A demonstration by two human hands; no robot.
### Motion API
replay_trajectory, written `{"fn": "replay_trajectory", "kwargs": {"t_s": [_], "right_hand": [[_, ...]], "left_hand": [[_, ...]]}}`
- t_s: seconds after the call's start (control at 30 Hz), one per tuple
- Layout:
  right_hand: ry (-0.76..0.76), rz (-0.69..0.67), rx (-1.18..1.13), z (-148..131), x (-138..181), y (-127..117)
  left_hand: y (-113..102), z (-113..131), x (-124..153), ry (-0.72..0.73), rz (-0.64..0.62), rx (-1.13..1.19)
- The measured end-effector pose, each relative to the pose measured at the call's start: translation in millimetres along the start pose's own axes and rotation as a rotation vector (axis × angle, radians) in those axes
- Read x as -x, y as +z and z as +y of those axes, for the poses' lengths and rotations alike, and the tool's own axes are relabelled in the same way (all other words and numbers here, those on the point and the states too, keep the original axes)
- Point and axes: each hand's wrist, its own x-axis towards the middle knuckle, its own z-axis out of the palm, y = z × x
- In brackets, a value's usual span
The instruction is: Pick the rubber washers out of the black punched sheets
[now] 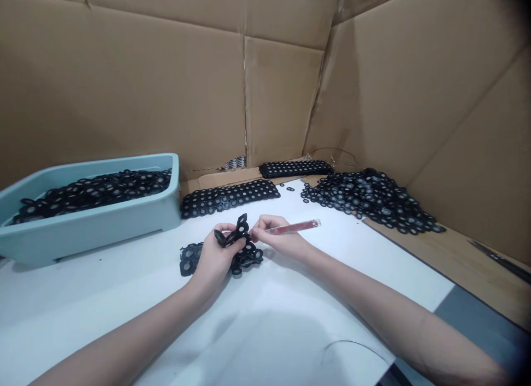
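Observation:
My left hand [216, 260] is closed on a black piece made of joined round rings with pale centres [248, 257]. Part of this piece folds up above the fingers, and part lies on the white surface on both sides of the hand. Just right of it, my right hand [274, 235] pinches a slim tool with a clear red handle [295, 227]. The handle points out to the right, while its tip is hidden at the fingers. Both hands almost meet at the piece's right edge.
At left stands a light blue tub [108, 225] holding many black rings. Behind my hands are a black ring panel [232, 198] and a farther one [295, 168]. A heap of rings [369, 198] lies at right, with dark scissors or tweezers [500, 259] beyond. Cardboard walls [166, 82] enclose the table.

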Motion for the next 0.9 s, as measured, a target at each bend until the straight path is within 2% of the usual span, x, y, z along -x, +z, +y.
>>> {"fn": "replay_trajectory", "kwargs": {"t_s": [0.1,0.17,0.2,0.27,0.33,0.37,0.4,0.47,0.53,0.6,0.67,0.9], "right_hand": [[-0.042,0.018,0.123,9.6,0.5,3.6],[-0.088,0.084,0.225,18.3,-5.3,-2.0],[-0.100,0.154,0.268,22.1,-9.6,-7.6],[-0.025,0.336,0.259,25.6,-18.7,-22.5],[0.011,0.415,0.127,21.3,-25.0,-36.5],[-0.022,0.435,0.055,16.4,-26.2,-41.1],[-0.060,0.410,-0.017,10.6,-26.0,-43.5],[-0.087,0.255,-0.130,-1.1,-22.6,-42.0],[-0.054,0.059,-0.194,-8.5,-17.7,-35.4],[-0.011,-0.069,-0.224,-10.1,-14.1,-28.6],[0.020,-0.110,-0.224,-7.6,-12.7,-24.0],[0.042,-0.122,-0.166,-0.3,-12.0,-20.7]], "left_hand": [[3.1,-1.8,8.2,0.018,0.075,-0.037],[8.8,1.1,21.7,0.016,0.047,-0.049],[12.2,3.8,29.9,0.011,-0.004,-0.052],[18.2,9.8,44.1,0.033,-0.204,-0.059],[20.2,14.2,48.4,0.080,-0.316,-0.038],[19.2,15.1,45.7,0.077,-0.321,-0.028],[17.0,15.1,40.3,0.059,-0.255,0.001],[10.7,12.5,25.6,0.004,-0.147,0.084],[5.4,8.2,12.5,-0.048,-0.129,0.158],[2.9,4.3,6.0,-0.060,-0.140,0.190],[2.8,2.0,5.1,-0.050,-0.138,0.194],[3.5,-1.0,8.0,-0.070,-0.149,0.216]]}}
